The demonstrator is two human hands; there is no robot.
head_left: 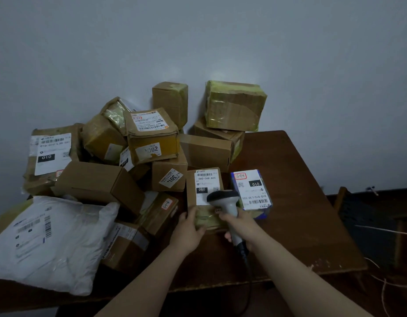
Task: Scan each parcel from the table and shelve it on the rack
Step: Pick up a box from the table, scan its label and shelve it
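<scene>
Across my view runs the dark wooden counter (300,202), its bare part lying toward 3 o'clock. From 9 to 12 o'clock I see a pile of parcels (152,138), mostly taped cardboard boxes with printed labels, stacked against the wall. At 8 o'clock a white plastic bag (49,239) lies on the near edge of the pile.

Just ahead of centre sits the brown box (203,216), flat on the counter with its white label facing up. At its 3 o'clock, just beside it, stands a small blue-edged box (252,191), also label-up.

A grey scanner (224,200) hovers with its head over the brown box's label. My right hand (241,227) is wrapped round the scanner's handle. My left hand (188,229) grips the brown box at its near-left corner, with the thumb on top.
</scene>
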